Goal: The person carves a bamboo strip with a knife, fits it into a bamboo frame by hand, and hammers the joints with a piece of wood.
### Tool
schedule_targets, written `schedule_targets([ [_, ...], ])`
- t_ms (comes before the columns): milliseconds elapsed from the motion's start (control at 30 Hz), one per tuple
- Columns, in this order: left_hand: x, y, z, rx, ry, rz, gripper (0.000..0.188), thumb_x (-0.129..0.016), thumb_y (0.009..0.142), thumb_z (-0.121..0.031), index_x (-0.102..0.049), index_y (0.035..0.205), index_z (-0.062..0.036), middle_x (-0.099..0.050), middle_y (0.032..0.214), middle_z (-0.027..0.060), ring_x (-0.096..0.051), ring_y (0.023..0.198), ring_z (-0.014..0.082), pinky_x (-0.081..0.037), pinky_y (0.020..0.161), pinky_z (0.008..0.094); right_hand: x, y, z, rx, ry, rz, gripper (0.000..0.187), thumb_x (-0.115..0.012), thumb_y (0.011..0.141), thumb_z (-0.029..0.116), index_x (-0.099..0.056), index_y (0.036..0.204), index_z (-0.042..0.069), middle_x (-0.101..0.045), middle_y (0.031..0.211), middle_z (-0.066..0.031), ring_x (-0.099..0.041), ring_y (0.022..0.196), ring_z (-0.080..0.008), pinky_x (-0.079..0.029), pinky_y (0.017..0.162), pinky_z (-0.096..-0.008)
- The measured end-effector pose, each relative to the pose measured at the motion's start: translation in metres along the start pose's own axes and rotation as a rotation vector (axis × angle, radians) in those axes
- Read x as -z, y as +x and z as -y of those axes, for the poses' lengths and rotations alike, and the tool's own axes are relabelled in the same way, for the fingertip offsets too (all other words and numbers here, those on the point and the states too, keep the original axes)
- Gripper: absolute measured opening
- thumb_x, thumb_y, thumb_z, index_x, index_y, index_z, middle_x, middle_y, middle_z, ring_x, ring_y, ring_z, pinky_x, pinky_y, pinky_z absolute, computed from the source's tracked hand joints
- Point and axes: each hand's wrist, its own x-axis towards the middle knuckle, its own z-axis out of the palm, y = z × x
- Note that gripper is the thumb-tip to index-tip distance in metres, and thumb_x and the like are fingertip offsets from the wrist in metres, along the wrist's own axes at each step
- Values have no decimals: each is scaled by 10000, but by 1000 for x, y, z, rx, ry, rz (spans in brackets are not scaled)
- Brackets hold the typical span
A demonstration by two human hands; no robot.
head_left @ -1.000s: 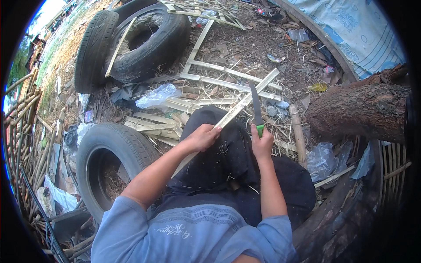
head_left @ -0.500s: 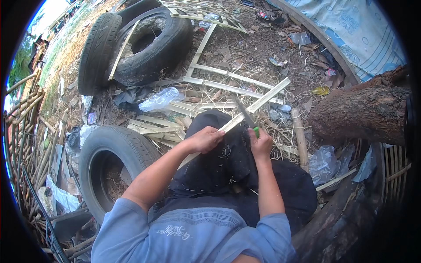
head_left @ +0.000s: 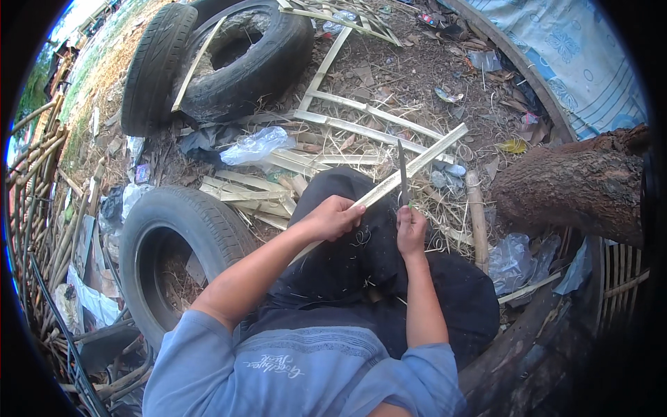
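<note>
My left hand (head_left: pixel 335 218) is closed around a long pale bamboo strip (head_left: pixel 435 151), which slants from my lap up to the far right across my dark trousers. In my closed right hand (head_left: pixel 411 231) is a knife (head_left: pixel 401 154), its blade pointing away from me. The blade crosses the strip a short way beyond my left hand. A bit of the green handle shows above my right fingers; the rest is hidden in the grip. Thin shavings lie on my trousers.
Several bamboo strips (head_left: pixel 253 195) lie in front of my knees, near a clear plastic bag (head_left: pixel 257 145). A tyre (head_left: pixel 198 210) stands at my left, with more tyres (head_left: pixel 278 66) farther off. A thick log (head_left: pixel 570 182) juts in from the right.
The knife blade has swung more upright, with its tip now pointing straight away from me. My right hand has dropped slightly nearer to me. The left hand keeps its grip on the bamboo strip.
</note>
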Motion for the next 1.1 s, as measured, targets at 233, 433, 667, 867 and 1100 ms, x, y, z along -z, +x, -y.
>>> schedule_targets([
  [233,-17,6,18,-365,452,-421,410,-573,955,-306,-577,725,32,-543,555,156,-556,481,238,-432,516,408,1,-5,80,-87,-360,210,476,-495,970,425,-549,789,-13,-578,644,-220,-605,647,-419,-442,600,-479],
  [433,-29,-2,14,-473,542,-526,346,-562,946,-244,-584,741,34,-579,653,258,-579,676,453,-445,582,495,7,-2,95,-173,-586,275,517,-475,964,478,-620,835,0,-630,723,-255,-623,763,-463,-491,658,-523],
  [667,-27,-3,23,-506,621,-519,331,-560,946,-241,-587,761,32,-581,647,256,-597,670,442,-455,594,502,30,9,62,-45,-686,144,531,-457,974,478,-600,788,2,-610,668,-249,-616,674,-453,-471,587,-531],
  [867,-29,-5,19,-464,579,-507,317,-562,942,-228,-583,759,29,-580,647,254,-596,674,444,-454,598,508,4,-11,84,-66,-494,173,505,-512,960,455,-582,793,-16,-599,679,-271,-607,725,-476,-460,603,-527],
  [1100,-31,-3,22,-487,668,-521,311,-554,946,-234,-578,776,26,-588,651,263,-600,670,451,-471,606,516,4,-11,63,-72,-535,257,531,-527,942,487,-599,792,-17,-601,677,-270,-616,720,-462,-468,597,-518],
])
